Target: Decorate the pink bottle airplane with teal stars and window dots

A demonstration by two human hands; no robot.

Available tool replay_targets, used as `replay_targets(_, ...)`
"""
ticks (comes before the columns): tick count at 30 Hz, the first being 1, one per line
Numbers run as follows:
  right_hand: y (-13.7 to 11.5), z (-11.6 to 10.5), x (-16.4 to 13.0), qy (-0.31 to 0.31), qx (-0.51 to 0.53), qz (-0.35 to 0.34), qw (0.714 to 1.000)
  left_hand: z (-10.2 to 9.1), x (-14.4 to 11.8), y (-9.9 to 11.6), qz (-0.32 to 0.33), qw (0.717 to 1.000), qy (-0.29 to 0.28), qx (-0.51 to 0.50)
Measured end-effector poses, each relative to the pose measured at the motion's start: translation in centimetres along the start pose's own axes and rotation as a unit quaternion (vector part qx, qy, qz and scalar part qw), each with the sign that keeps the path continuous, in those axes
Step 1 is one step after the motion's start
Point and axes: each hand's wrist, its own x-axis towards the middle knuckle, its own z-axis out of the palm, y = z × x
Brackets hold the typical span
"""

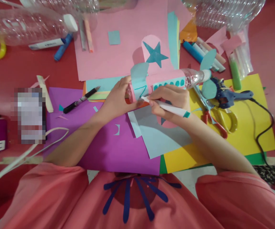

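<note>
A plastic bottle (194,78) lies on its side across the paper sheets, wrapped in pink paper with a light blue strip of teal dots. My left hand (118,100) grips its base end. In my right hand (172,98) is a white marker (173,108) with a teal end, its tip at a light blue paper piece (140,78) on the bottle. Teal lines show on that piece. Pink rounded wings stick out from both sides, the upper one bearing a teal star (156,54). Light blue ovals (209,59) stand near the bottle's neck.
Scissors (207,108) and a blue glue gun (232,97) with a black cord lie right, on yellow paper (251,127). A black pen (81,99) rests on purple paper (99,146). Clear bottles (30,25) and markers (62,47) lie at the back; a phone (31,116) is left.
</note>
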Motion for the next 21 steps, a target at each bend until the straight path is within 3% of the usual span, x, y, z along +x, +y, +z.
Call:
replay_targets(11,-0.23,-0.2,0.32,-0.045,0.012,-0.013,0.999,0.11,0.01,-0.31,-0.019,1.0,0.002,-0.012)
replay_targets(14,-0.33,-0.24,0.37,-0.016,0.037,-0.014,0.999,0.11,0.05,-0.28,-0.009,1.0,0.007,-0.009)
replay_targets(18,-0.61,-0.21,0.48,0.052,0.075,0.056,0.994,0.04,0.06,-0.12,-0.014,1.0,0.003,-0.007)
replay_targets(21,-0.81,-0.15,0.5,0.053,0.07,0.109,0.99,-0.04,-0.04,0.08,-0.02,1.0,-0.001,-0.013)
